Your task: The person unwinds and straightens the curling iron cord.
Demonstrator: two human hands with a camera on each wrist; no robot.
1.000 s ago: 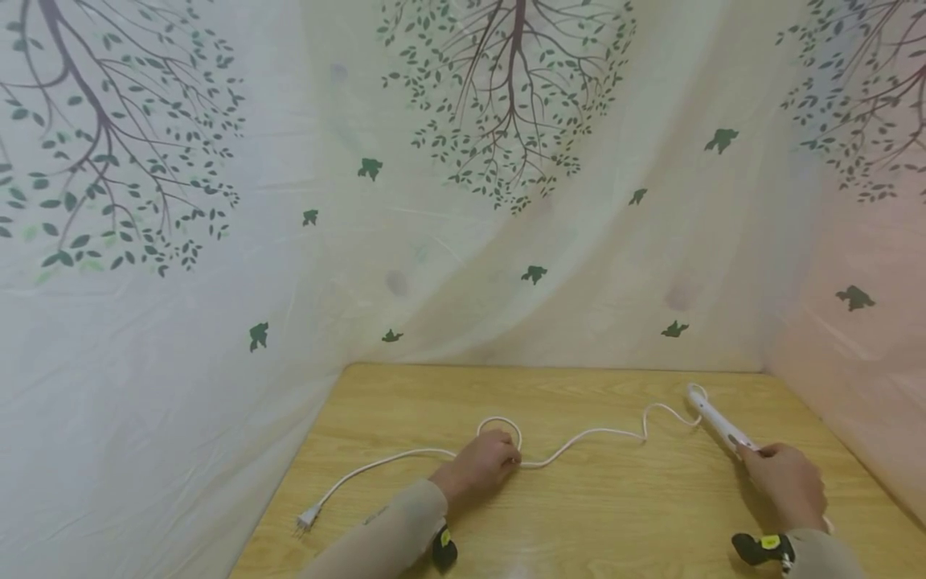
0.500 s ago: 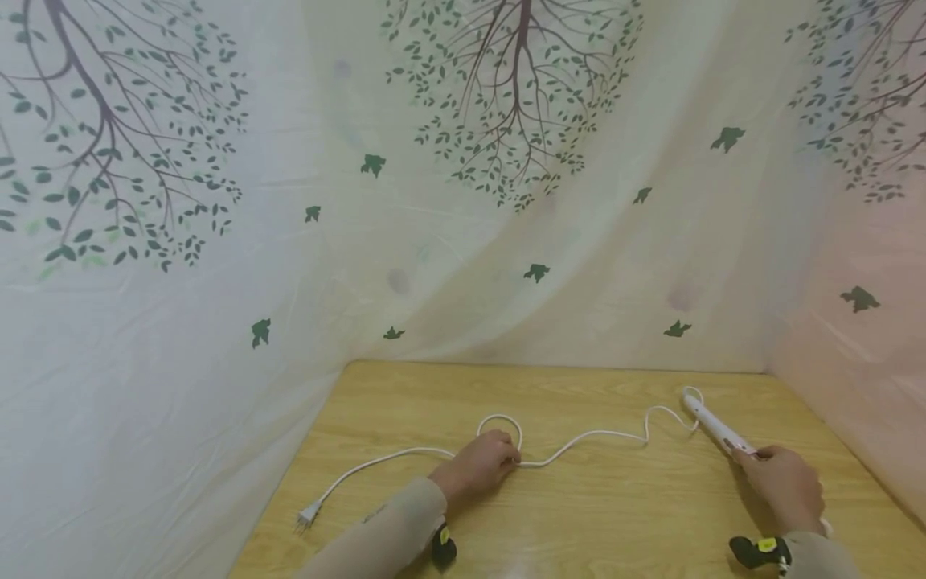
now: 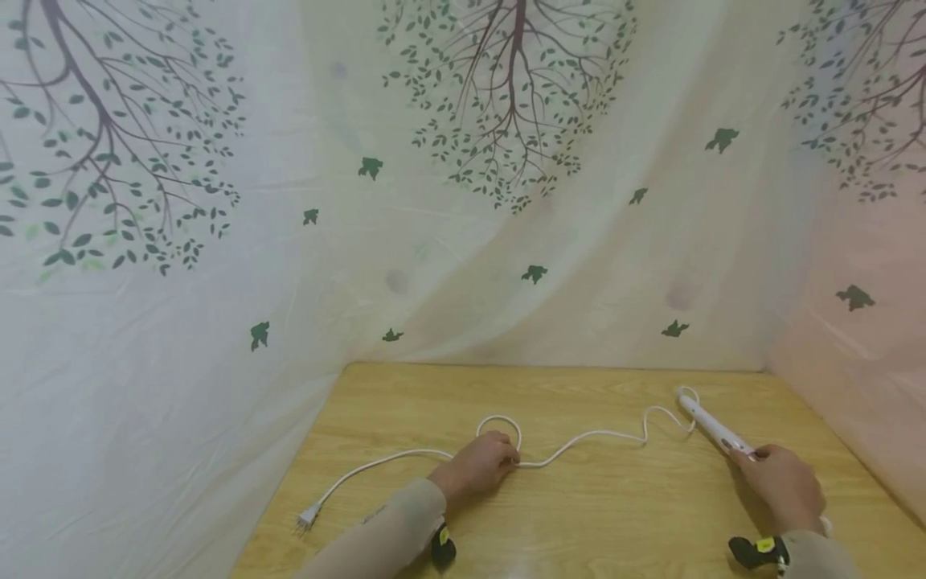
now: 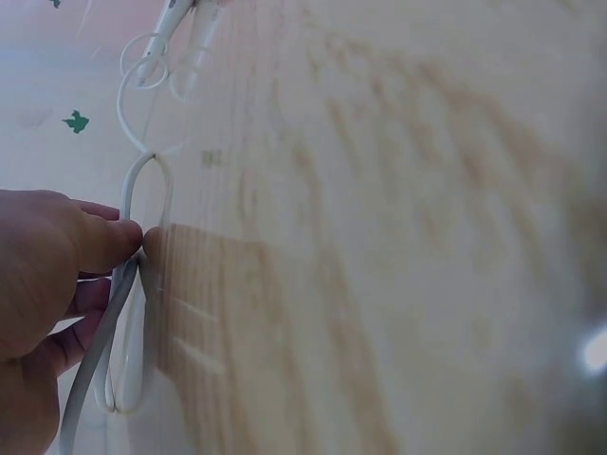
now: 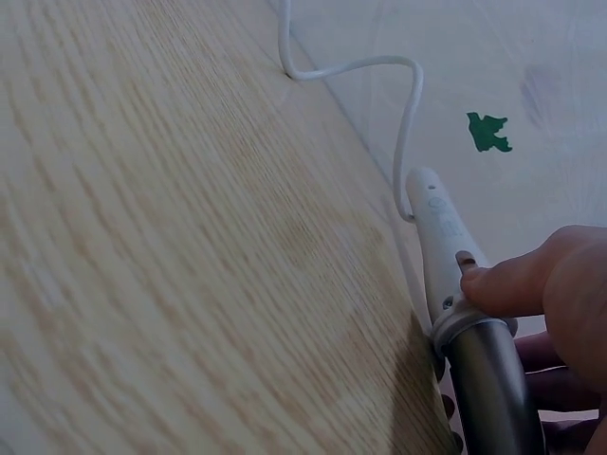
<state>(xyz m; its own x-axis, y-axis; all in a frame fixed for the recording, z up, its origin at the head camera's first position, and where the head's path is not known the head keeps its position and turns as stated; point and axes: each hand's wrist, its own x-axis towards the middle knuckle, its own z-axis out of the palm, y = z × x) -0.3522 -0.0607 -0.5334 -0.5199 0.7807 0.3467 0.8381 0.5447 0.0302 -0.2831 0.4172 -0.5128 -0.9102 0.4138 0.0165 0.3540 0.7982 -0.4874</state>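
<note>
On the right side of the table, my right hand (image 3: 784, 482) grips a curling iron (image 3: 716, 426). In the right wrist view its white handle (image 5: 438, 232) points away and its dark metal barrel (image 5: 491, 384) comes toward me; the thumb lies on the handle beside the barrel, while the other fingers are partly hidden behind it. A white cord (image 3: 608, 433) winds left from the handle's end to my left hand (image 3: 485, 462). Thumb and fingers there pinch the cord (image 4: 126, 204) close to the tabletop, where it makes a loop. Further left lies the two-pronged plug (image 3: 309, 515).
The wood-grain table (image 3: 579, 515) meets a pale curtain (image 3: 463, 305) printed with trees and green birds at its back and sides. Dark wrist-worn devices (image 3: 444, 551) sit at both sleeves.
The cord end of the curling iron has swung slightly left, with my right hand still gripping it. My left hand and the cord loop stay where they were.
</note>
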